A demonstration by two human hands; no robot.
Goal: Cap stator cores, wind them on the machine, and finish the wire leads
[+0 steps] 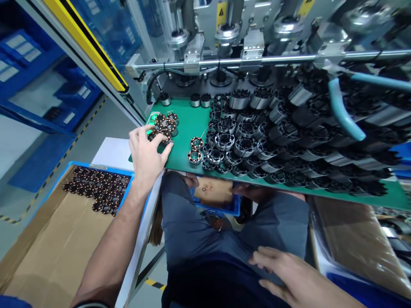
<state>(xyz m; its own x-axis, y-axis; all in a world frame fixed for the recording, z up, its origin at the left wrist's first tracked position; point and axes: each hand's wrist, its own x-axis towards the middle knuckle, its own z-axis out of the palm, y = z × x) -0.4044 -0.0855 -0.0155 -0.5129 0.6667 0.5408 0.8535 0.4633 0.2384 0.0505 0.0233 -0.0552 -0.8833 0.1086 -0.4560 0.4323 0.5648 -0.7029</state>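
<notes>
My left hand is at the left end of the green work surface, fingers curled round a copper-wound motor stator at the near side of a small cluster. Other wound stators stand against it, some with loose wire ends. Just right of this cluster are two more wound stators, one behind the other, with a thin wire sticking up. My right hand hangs over my lap, away from the work surface, with thumb and fingers apart and nothing in it.
Many unwound stator cores stand packed on the green mat. Behind them is a machine with a metal rail and blue-handled pliers. At lower left, a cardboard-lined blue crate holds rows of wound stators. Another blue bin stands below.
</notes>
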